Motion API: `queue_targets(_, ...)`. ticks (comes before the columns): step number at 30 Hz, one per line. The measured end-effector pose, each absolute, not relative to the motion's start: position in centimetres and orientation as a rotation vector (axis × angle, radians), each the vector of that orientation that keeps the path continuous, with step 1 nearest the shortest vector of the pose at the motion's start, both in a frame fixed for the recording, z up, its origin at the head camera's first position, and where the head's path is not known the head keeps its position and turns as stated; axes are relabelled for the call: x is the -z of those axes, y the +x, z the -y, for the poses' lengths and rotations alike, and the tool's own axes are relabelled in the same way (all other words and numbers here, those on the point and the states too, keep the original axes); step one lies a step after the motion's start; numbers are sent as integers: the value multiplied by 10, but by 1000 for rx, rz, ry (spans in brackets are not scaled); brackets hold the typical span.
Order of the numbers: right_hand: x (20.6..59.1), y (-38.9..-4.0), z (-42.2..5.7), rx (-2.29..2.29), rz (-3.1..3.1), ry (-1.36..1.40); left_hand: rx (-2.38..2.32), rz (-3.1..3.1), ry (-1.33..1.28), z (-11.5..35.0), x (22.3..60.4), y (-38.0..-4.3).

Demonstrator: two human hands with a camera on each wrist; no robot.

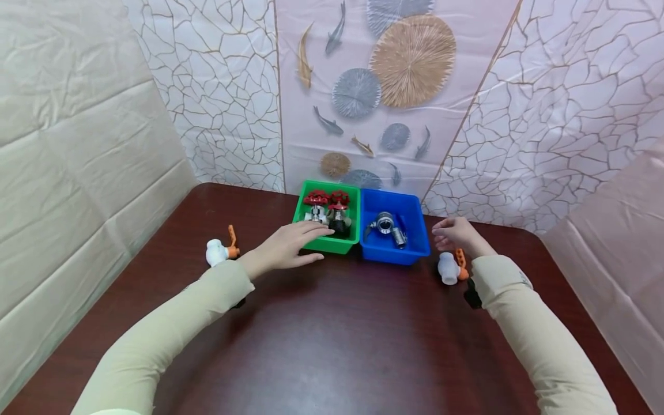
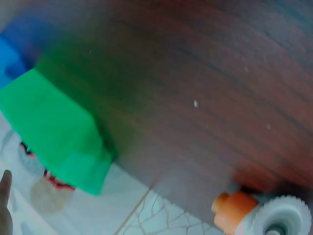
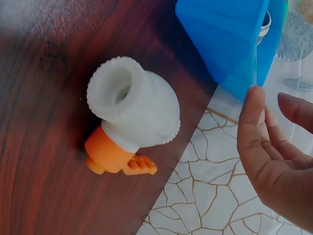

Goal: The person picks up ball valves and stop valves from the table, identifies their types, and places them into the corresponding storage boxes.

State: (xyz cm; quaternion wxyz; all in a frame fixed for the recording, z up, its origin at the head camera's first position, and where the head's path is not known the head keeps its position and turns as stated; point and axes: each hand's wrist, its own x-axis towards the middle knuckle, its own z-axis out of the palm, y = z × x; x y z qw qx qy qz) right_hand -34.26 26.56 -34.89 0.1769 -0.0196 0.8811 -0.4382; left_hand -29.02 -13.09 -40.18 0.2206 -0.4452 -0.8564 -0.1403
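Observation:
My left hand (image 1: 290, 245) is held with straight fingers at the front left of a green bin (image 1: 337, 246), its fingertips over the near rim. Inside the bin are two gate valves with red handwheels (image 1: 317, 197). My right hand (image 1: 459, 233) hovers beside the right wall of a blue bin (image 1: 391, 255), fingers loosely bent around nothing. Just below it a white plastic ball valve (image 3: 151, 107) with an orange handle lies on the table. A similar white ball valve (image 1: 215, 252) with an orange handle (image 1: 233, 236) lies left of my left hand.
The blue bin, touching the green one, contains metal fittings (image 1: 385, 222) and a dark-handled piece. Both bins stand at the back of a dark red-brown wooden table (image 1: 332, 346). Patterned cloth walls (image 1: 228, 104) rise behind and at the sides.

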Motion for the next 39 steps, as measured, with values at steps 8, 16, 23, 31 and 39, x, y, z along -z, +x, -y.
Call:
queue_targets(8,359,-338,-267,1281,-2428,-54,473,2402,-1080,162,386,-272)
queue_targets(16,367,-333,-286,1368,-2413,-66,480,2437,-973,194,384,-264)
queue_targets(23,373,-332,-290,1379,-2391,-76,494,2442,-943,211,390,-260)
queue_targets(31,376,-330,-283,1469,-2258,-45,445,2499,-885,227,399,-253)
queue_targets(39,383,-336,-286,1627,-2015,44,472,2666,-782,249,409,-253)
